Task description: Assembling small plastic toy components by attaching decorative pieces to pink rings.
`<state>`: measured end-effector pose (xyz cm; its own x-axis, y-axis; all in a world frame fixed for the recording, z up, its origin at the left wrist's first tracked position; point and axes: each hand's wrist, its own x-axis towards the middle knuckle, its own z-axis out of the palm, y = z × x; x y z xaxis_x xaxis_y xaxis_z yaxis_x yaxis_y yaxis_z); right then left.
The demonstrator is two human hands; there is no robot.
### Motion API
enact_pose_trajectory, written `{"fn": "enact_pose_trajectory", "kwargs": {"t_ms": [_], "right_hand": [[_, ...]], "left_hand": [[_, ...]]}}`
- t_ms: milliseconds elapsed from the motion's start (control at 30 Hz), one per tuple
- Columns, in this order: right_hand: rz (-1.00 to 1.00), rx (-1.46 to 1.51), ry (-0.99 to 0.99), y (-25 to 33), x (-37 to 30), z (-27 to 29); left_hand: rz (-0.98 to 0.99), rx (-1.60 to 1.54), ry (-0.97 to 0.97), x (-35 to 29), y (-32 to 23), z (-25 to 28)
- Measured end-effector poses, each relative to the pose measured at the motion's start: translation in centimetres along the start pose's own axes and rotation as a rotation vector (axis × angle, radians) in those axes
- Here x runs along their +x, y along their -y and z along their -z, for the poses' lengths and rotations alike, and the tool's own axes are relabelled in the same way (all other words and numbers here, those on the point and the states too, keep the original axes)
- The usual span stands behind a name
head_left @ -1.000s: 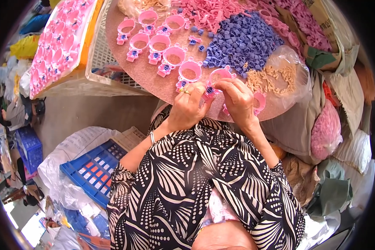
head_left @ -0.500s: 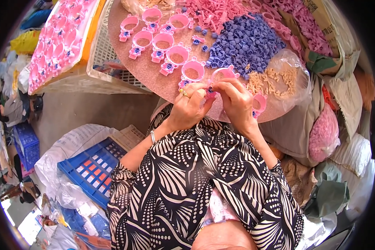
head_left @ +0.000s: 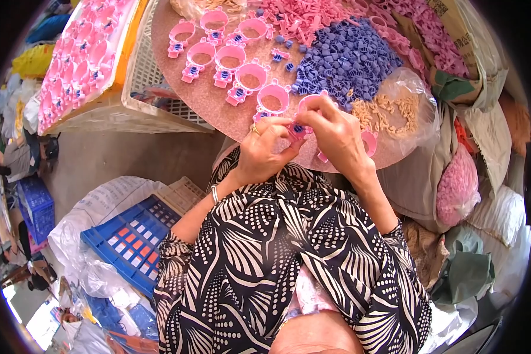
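Observation:
At the near edge of the round table, a pink plastic ring piece with a small blue part on its figure-shaped end (head_left: 299, 128) is between my two hands. My left hand (head_left: 264, 150) pinches that end from the left with thumb and forefinger. From the right, the closed fingers of my right hand (head_left: 340, 134) press on the same piece, covering part of its ring. Another pink ring piece (head_left: 369, 143) lies partly hidden behind my right wrist. Just beyond my left hand sits a similar ring piece (head_left: 273, 99), with more in rows to the left.
A heap of blue parts (head_left: 345, 62) covers the table's right middle, with pink parts (head_left: 304, 17) behind it. Beige pieces (head_left: 389, 115) spill from a clear bag. A tray of pink pieces (head_left: 79, 59) rests on a crate at left. Sacks (head_left: 454, 189) stand at right.
My right hand has shifted slightly, its fingers now lying higher over the ring. The pink piece near my right wrist is now more covered. My left hand stays nearly in place.

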<state>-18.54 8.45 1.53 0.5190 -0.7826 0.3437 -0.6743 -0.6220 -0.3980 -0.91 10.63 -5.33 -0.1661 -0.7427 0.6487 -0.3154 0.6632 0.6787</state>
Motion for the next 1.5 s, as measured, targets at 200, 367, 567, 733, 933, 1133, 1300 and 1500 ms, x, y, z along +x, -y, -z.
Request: {"fn": "enact_pose_trajectory", "kwargs": {"t_ms": [200, 367, 567, 733, 933, 1133, 1300, 1500], "right_hand": [[-0.236, 0.217, -0.206, 0.1, 0.2, 1.2], [-0.226, 0.17, -0.167, 0.6, 0.0, -0.3], [-0.701, 0.662, -0.137, -1.9, -1.4, -0.8], [-1.028, 1.699, -0.285, -4.8, -4.1, 2.8], [-0.909, 0.85, -0.145, -4.5, -7.1, 2.4], [-0.923, 0.813, -0.205, -2.7, -9.2, 0.8], [-0.966, 1.0, -0.369, -1.7, -9.4, 0.2], [-0.957, 1.012, -0.316, -1.8, -10.7, 0.2]], "left_hand": [[0.165, 0.063, -0.01, -0.2, 0.1, 0.2], [0.102, 0.059, 0.001, -0.1, -0.3, -0.3], [0.328, 0.106, 0.222, -0.7, 0.4, -0.5], [0.104, 0.371, 0.352, 0.6, 0.4, -0.4], [0.057, 0.457, 0.273, 0.2, 0.4, -0.8], [-0.049, 0.203, 0.433, 0.8, -1.4, -2.2], [-0.061, 0.205, 0.579, -0.1, -2.4, -4.3], [0.139, 0.204, 0.601, -0.6, -3.0, -5.1]]}}
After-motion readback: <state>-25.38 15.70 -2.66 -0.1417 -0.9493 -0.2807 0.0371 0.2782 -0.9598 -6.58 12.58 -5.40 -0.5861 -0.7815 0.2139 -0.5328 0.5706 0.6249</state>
